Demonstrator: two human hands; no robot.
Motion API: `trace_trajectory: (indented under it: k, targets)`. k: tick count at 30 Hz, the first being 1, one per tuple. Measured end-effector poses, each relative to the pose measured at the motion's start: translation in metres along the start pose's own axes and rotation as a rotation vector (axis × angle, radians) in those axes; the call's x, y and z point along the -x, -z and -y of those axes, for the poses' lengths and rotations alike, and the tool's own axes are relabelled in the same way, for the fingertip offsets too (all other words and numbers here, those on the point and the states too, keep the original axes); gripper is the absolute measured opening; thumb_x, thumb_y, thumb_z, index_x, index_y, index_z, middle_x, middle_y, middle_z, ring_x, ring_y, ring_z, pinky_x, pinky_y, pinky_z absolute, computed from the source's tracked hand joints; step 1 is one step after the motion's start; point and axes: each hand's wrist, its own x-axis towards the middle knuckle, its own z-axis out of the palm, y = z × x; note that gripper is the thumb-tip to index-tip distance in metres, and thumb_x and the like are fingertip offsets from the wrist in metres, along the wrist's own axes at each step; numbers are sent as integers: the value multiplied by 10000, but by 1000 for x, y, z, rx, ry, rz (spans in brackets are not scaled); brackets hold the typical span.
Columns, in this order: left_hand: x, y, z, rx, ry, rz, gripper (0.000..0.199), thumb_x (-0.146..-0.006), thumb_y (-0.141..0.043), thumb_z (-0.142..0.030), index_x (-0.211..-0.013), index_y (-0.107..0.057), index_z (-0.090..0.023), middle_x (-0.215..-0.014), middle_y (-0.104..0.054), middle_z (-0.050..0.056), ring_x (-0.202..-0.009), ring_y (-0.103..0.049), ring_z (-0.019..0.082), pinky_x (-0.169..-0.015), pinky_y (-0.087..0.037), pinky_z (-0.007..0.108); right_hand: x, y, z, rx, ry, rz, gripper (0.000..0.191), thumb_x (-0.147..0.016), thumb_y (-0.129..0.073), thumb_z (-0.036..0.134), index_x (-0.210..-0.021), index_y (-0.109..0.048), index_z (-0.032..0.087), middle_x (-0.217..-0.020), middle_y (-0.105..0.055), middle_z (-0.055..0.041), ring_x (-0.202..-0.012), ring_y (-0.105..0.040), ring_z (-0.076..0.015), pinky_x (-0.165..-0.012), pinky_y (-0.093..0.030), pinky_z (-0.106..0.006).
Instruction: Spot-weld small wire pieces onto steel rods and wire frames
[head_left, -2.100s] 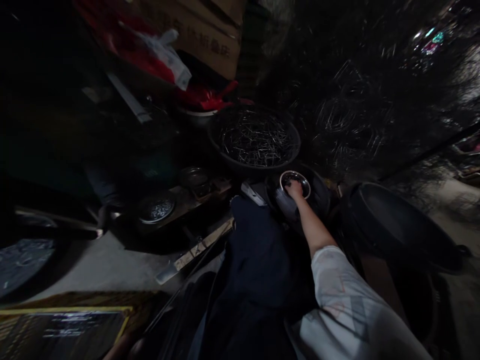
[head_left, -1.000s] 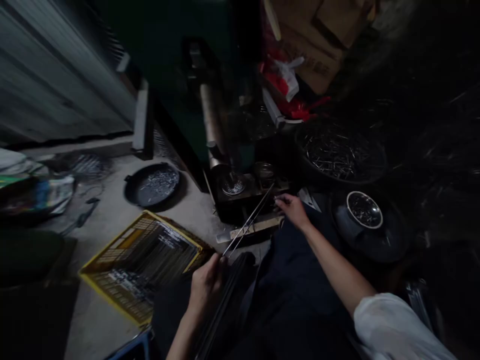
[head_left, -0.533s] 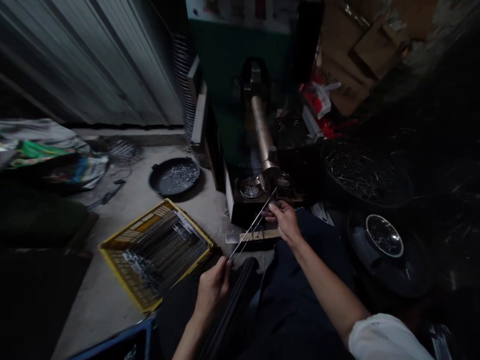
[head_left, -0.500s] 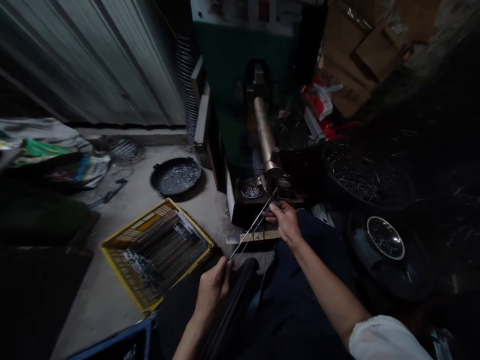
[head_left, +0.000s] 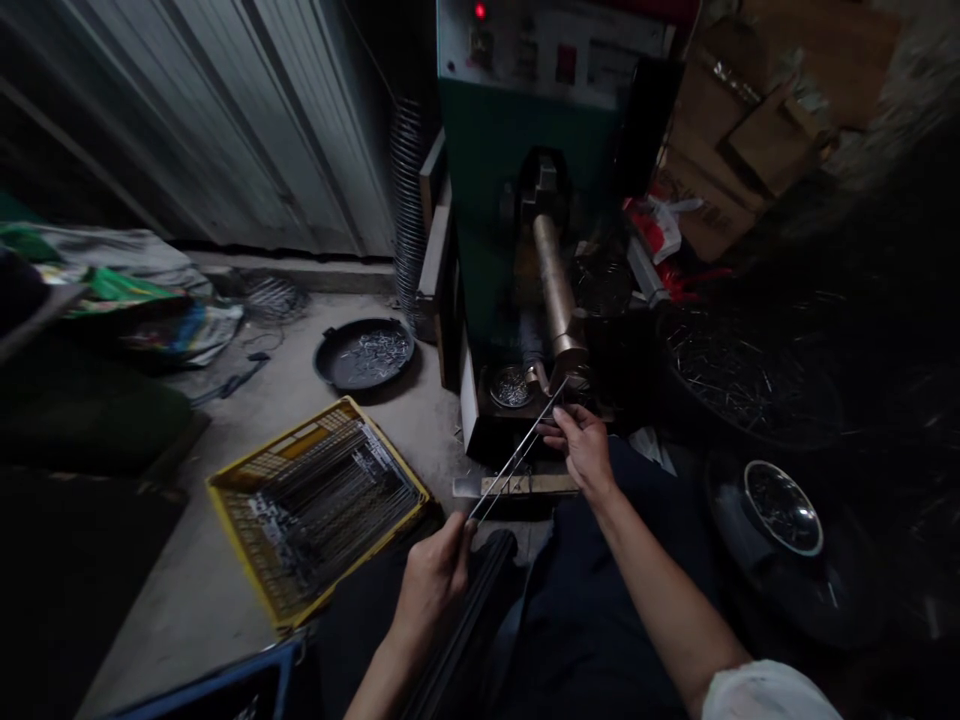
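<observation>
My left hand (head_left: 437, 572) is closed around the near end of thin metal rods (head_left: 510, 468), which slant up and away to the right. Close to their far end, my right hand (head_left: 581, 445) has its thumb and fingers pinched together; the fingertips are partly hidden, and they appear to hold the rods. The rods' tips reach under the brass-coloured arm (head_left: 555, 285) of a green machine (head_left: 487, 190). Just left of the tips, a small round dish (head_left: 511, 386) of little metal pieces stands on the machine's ledge.
On the floor at left are a yellow crate (head_left: 247, 570) of metal rods and a black pan (head_left: 364, 354) with small metal pieces. To the right, a dark basin (head_left: 750, 375) holds loose metal pieces, with a shiny bowl (head_left: 784, 508) nearer me. Cardboard boxes (head_left: 720, 150) lean behind.
The whole view has shifted, so the machine sits lower and further right, and a red light on its panel shows. Both hands keep nearly the same pose on the rods.
</observation>
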Motion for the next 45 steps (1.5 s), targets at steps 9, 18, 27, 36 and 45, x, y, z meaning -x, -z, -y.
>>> trace_trajectory:
  k: [9, 18, 27, 36, 45]
  targets:
    - [-2, 1, -7, 3, -35, -28, 302, -957, -379, -354, -691, -454, -233, -528, -487, -35, -456, -472, 113, -495, -348, 225, -1, -1, 1, -13, 24, 1, 395, -649, -829, 469, -818, -588, 204, -767, -658, -3, -673, -728, -194, -467, -545, -201]
    - [-7, 1, -6, 2, -15, -40, 314, -959, -373, -371, -693, -461, -230, -530, -484, -38, -456, -466, 113, -500, -342, 235, -4, -6, 4, -25, 31, -3, 387, -644, -836, 454, -840, -634, 187, -763, -697, -23, -651, -722, -179, -482, -545, -188]
    - [-10, 10, -8, 52, 25, 0, 308, -953, -403, -378, -741, -551, -211, -555, -539, -26, -490, -470, 112, -514, -371, 221, -8, -5, 6, -54, 7, 24, 378, -636, -852, 444, -826, -664, 177, -750, -707, -19, -615, -708, -161, -479, -559, -191]
    - [-32, 6, -7, 50, 45, 32, 351, -953, -374, -406, -689, -499, -211, -528, -517, -26, -496, -487, 117, -517, -365, 229, -18, 1, 15, -130, 92, -20, 423, -590, -894, 436, -781, -618, 178, -634, -663, 35, -549, -671, -131, -481, -557, -181]
    - [-48, -1, -5, 17, 48, 15, 350, -946, -397, -416, -676, -491, -214, -503, -459, -48, -481, -456, 108, -505, -347, 225, -35, 5, 15, -174, 51, 24, 424, -607, -894, 420, -805, -611, 174, -690, -685, 11, -598, -682, -127, -518, -568, -179]
